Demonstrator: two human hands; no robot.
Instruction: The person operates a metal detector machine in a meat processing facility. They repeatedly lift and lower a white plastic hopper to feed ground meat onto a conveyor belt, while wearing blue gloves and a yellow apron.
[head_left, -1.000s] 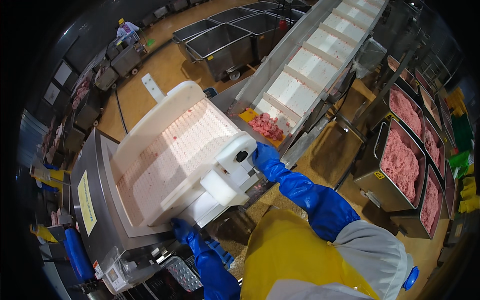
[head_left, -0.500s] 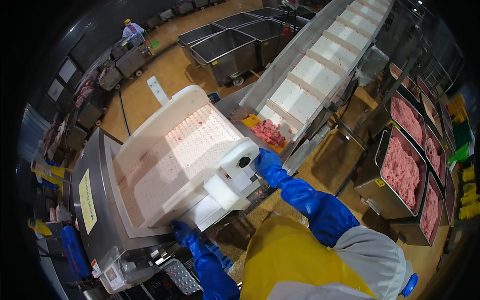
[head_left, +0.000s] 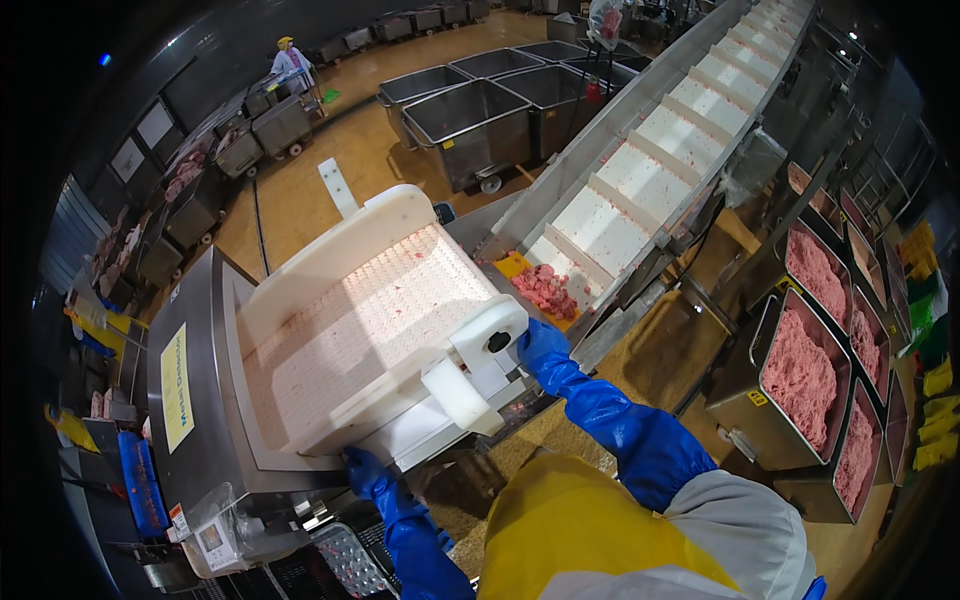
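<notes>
A short white conveyor belt (head_left: pixel 375 300) with raised white side walls runs out of a steel metal detector (head_left: pixel 190 375). Pink meat crumbs are scattered over it. My right hand (head_left: pixel 543 347), in a blue glove, is curled round the belt's discharge end, beside a black knob (head_left: pixel 499 342); its fingertips are partly hidden. Lower down, my gloved left hand (head_left: pixel 366 472) grips the conveyor's near edge next to the detector housing. A white block (head_left: pixel 460 395) juts from the near side wall between my hands. Beyond the discharge end, ground meat (head_left: pixel 545 290) lies in a heap.
A cleated white incline conveyor (head_left: pixel 640 180) rises to the far right. Steel bins (head_left: pixel 800 375) of ground meat stand at the right; several wheeled steel tubs (head_left: pixel 470 120) stand behind. Another person (head_left: pixel 291 65) is far left. A blue roll-like object (head_left: pixel 143 485) is at the lower left.
The whole view has shifted, so the scene sits slightly farther right and lower. Both hands keep their places on the conveyor.
</notes>
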